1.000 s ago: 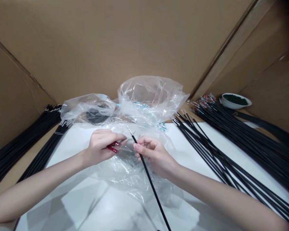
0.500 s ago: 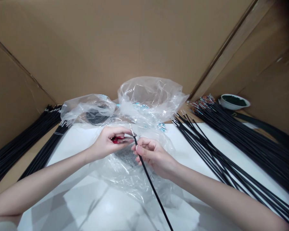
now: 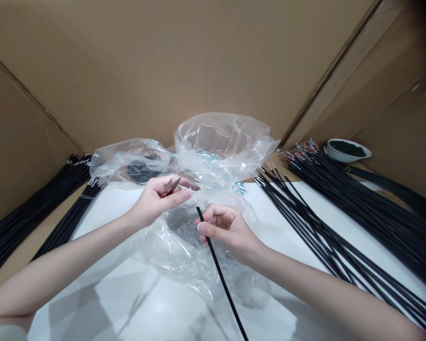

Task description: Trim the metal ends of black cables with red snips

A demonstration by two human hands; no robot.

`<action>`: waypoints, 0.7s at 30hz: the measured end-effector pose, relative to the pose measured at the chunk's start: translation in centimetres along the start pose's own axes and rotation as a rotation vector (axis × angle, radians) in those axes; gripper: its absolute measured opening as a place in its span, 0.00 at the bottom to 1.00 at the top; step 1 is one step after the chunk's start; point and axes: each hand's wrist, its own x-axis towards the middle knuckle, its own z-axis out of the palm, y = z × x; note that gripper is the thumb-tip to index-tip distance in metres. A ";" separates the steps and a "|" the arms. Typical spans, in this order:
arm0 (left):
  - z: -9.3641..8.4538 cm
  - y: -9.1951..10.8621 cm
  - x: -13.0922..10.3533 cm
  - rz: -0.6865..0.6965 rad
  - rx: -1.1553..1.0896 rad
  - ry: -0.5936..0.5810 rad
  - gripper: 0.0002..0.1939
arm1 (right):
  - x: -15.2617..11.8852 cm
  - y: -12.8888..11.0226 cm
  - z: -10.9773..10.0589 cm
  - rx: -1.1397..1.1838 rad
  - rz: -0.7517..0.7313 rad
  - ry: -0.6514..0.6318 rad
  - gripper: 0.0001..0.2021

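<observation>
A small pair of red-handled snips [image 3: 171,186] with pointed metal blades sits in my left hand [image 3: 159,196], whose thumb and forefinger reach toward the pale stripped tip of a black cable [image 3: 218,267]. Whether those fingers touch the tip is hard to tell. My right hand [image 3: 229,230] pinches the cable just below its bare end, and the rest of it runs down to the bottom edge. Under both hands lies an open clear plastic bag [image 3: 188,265] with small grey bits [image 3: 186,227] inside.
Bundles of black cables lie at the left [image 3: 31,203] and at the right [image 3: 369,227]. Behind the hands stand more clear bags [image 3: 223,142]. A white bowl [image 3: 348,151] with dark green contents is at the back right. Cardboard walls [image 3: 199,61] surround the white table [image 3: 156,303].
The snips have turned from the cable tip to point upward in my left hand, and its thumb and finger now extend by the tip. The cable end has dropped slightly.
</observation>
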 end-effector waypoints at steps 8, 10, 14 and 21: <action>0.3 -0.1 0.4 0.003 -0.164 -0.094 0.14 | 0.0 0.1 -0.1 0.104 0.049 -0.072 0.09; 0.2 -0.2 0.4 0.017 -0.156 -0.094 0.12 | -0.1 0.2 -0.1 0.133 0.063 -0.105 0.09; 0.2 -0.1 0.3 0.039 -0.053 -0.023 0.11 | -0.2 0.1 0.0 0.179 0.069 -0.149 0.10; 0.1 -0.1 -0.9 -0.030 0.152 -0.149 0.11 | -0.2 -0.9 -0.1 0.235 0.110 -0.052 0.11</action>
